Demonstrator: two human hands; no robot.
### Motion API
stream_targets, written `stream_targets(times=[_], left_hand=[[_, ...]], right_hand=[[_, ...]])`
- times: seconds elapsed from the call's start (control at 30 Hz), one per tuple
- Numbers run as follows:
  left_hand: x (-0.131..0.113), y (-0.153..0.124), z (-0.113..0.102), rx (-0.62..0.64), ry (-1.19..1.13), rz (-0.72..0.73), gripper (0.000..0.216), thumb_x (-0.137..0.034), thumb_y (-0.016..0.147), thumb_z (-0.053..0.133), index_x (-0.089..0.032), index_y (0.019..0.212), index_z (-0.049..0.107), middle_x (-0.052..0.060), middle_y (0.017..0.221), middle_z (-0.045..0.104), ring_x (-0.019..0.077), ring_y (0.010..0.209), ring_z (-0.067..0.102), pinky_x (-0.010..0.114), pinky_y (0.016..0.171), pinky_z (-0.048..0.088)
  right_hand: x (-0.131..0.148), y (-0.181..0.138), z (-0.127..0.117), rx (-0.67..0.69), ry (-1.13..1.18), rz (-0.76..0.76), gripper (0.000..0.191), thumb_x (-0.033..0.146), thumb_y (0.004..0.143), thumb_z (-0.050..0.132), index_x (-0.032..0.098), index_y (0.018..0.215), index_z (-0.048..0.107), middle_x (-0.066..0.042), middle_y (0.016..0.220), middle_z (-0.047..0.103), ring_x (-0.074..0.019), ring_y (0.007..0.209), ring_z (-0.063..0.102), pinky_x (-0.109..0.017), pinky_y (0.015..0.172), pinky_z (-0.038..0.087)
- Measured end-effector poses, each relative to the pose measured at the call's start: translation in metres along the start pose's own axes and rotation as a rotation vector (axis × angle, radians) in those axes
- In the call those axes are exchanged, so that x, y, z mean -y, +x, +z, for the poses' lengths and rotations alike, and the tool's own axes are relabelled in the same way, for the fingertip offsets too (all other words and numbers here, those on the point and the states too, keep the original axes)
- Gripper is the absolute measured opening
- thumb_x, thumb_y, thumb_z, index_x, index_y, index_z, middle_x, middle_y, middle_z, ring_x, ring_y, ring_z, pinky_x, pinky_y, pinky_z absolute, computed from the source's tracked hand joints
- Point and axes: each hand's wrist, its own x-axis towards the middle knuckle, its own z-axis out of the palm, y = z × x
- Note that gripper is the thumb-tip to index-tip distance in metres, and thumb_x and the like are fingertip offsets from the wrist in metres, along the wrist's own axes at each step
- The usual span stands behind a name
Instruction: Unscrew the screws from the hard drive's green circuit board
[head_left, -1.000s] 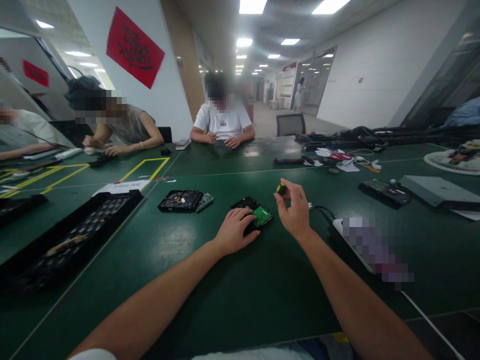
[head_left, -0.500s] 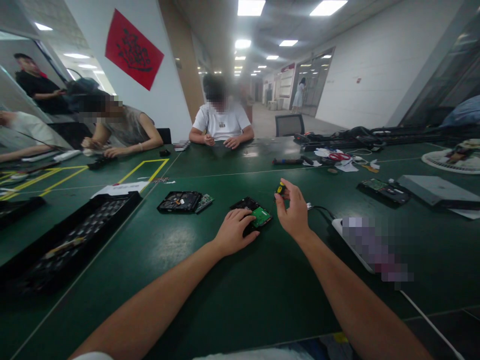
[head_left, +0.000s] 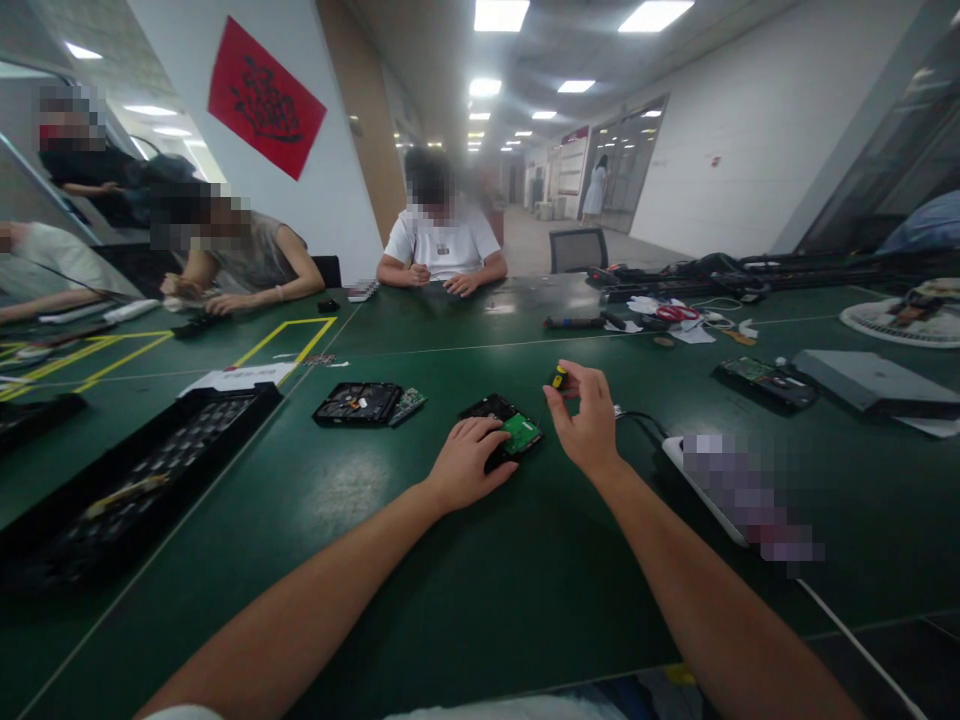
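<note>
On the green table lies a hard drive (head_left: 523,434), its green circuit board facing up. My left hand (head_left: 471,462) grips it from the left, fingers over its top and thumb along the near edge, so part of it is hidden. Just right of the drive, my right hand (head_left: 589,420) pinches the black-and-yellow handle of a small screwdriver (head_left: 559,377) between thumb and fingers. The handle stands nearly upright; its thin shaft is hard to make out, and I cannot tell whether the tip touches the drive.
Left of my hands sit an opened hard drive (head_left: 356,403) and a loose circuit board (head_left: 407,407). A long black tray (head_left: 150,480) with small parts lies further left. To the right are a white device (head_left: 705,500) with a cable, another drive (head_left: 765,384) and a grey box (head_left: 877,380). Several people sit opposite.
My right hand has shifted very slightly, and the screwdriver handle leans a little differently. The left hand and the hard drive stay in place.
</note>
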Motion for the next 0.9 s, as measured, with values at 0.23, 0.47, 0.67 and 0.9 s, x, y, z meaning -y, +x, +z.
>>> stream_targets(times=[0.23,0.47,0.67,0.9], left_hand=[[-0.0001,0.0006,0.0001,-0.001,0.001,-0.004,0.047,-0.05,0.087,0.062,-0.024,0.126,0.061,0.01,0.131,0.059,0.0305,0.122,0.053,0.053,0.107,0.039],[0.0008,0.0002,0.001,-0.008,0.002,0.003,0.047,-0.05,0.087,0.062,-0.024,0.125,0.062,0.01,0.131,0.06,0.0301,0.122,0.053,0.052,0.107,0.04],[-0.0001,0.0006,0.001,-0.007,0.001,-0.001,0.047,-0.05,0.086,0.063,-0.024,0.125,0.062,0.01,0.13,0.06,0.0298,0.122,0.053,0.051,0.107,0.04],[-0.0008,0.0008,-0.0009,0.0,-0.004,-0.005,0.046,-0.051,0.087,0.062,-0.024,0.125,0.062,0.01,0.131,0.059,0.0306,0.122,0.053,0.053,0.106,0.04]], right_hand=[[0.0011,0.0006,-0.0011,-0.004,-0.025,-0.006,0.039,0.034,0.095,0.057,0.024,0.132,0.052,-0.01,0.115,0.057,-0.0222,0.092,0.061,-0.042,0.083,0.057],[0.0035,0.0002,-0.0015,0.006,-0.023,0.0,0.04,0.034,0.095,0.055,0.025,0.135,0.051,-0.011,0.116,0.056,-0.0232,0.096,0.061,-0.043,0.084,0.057],[0.0044,0.0004,-0.0015,-0.006,-0.007,0.001,0.04,0.033,0.094,0.058,0.024,0.133,0.053,-0.011,0.116,0.056,-0.0228,0.096,0.061,-0.042,0.083,0.058],[0.0007,0.0,-0.0001,-0.025,-0.021,-0.011,0.04,0.035,0.093,0.06,0.025,0.132,0.054,-0.01,0.115,0.058,-0.0237,0.097,0.062,-0.043,0.083,0.058]])
